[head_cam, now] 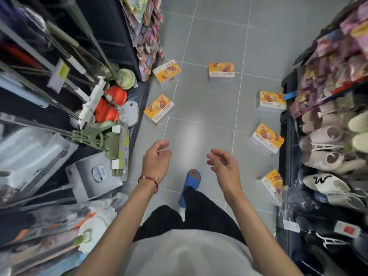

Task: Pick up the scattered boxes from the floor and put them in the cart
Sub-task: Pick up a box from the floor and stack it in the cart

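Several orange-and-white boxes lie scattered on the grey tiled floor of a shop aisle. Two lie by the left shelf base, a far one and a nearer one. Another box lies mid-aisle farther off. Along the right rack lie three boxes, at the far end, in the middle and closest. My left hand and my right hand hover empty over the floor, fingers loosely curled, apart from every box. No cart is in view.
Left shelves hold mops, cleaning tools and packaged goods. A right rack carries slippers and packets. My foot in a blue slipper stands on the tiles between the hands. The aisle runs ahead between both racks.
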